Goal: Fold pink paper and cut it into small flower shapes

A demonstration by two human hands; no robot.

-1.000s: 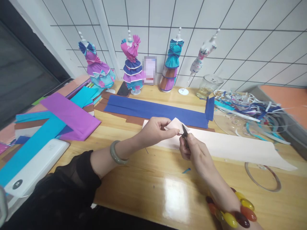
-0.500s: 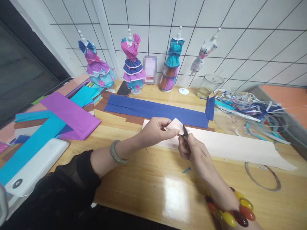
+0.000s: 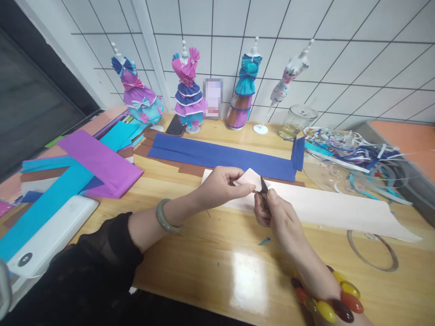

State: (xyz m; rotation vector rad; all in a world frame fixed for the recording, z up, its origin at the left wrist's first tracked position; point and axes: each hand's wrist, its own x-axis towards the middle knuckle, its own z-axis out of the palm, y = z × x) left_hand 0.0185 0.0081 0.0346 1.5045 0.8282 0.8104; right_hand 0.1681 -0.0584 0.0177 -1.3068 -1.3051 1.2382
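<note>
Barely anything is shifting since earlier: my right hand (image 3: 277, 217) is nudging the scissors (image 3: 263, 188) slightly right. Left hand (image 3: 220, 185) fingers are pinching the pale folded paper (image 3: 249, 177) near the surface's middle, while right fingers are gripping the scissors.

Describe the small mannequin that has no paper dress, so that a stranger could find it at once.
Look along the white tiled wall at the back of the wooden table, where four small mannequins stand in a row. Take the last one on the right, the bare mannequin beside the drinking glass. It leans, and it wears only a printed pattern, unlike the mannequin in the teal dress.
</note>
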